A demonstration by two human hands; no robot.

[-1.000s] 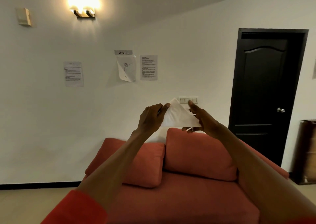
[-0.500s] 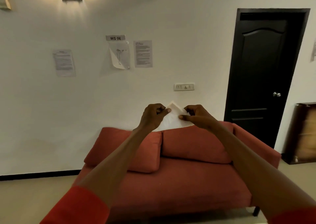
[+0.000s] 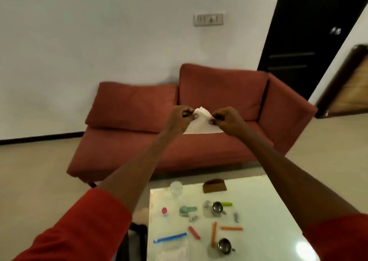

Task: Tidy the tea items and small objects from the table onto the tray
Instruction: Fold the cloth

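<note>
A folded white napkin point(image 3: 201, 124) is held up in the air in front of the sofa. My left hand point(image 3: 182, 118) pinches its left edge and my right hand point(image 3: 226, 120) pinches its right edge. Below lies a pale glass table point(image 3: 266, 205) with two small steel cups point(image 3: 217, 208) point(image 3: 225, 245), a clear glass point(image 3: 176, 189), a brown holder point(image 3: 214, 185), a green clip point(image 3: 187, 210), a pink-topped piece point(image 3: 164, 211), red point(image 3: 194, 232) and orange sticks point(image 3: 214, 233) point(image 3: 232, 228) and a zip bag with a blue strip point(image 3: 171, 244). No tray shows.
A red sofa point(image 3: 179, 125) stands against the white wall beyond the table. A black door point(image 3: 310, 31) is at the right, with a wooden cabinet point(image 3: 346, 85) beside it. A dark object point(image 3: 137, 232) sits on the floor left of the table.
The view has tilted down, so the table and its items have come into sight. Both hands stayed on the napkin and lowered it from in front of the wall to the sofa's height.
</note>
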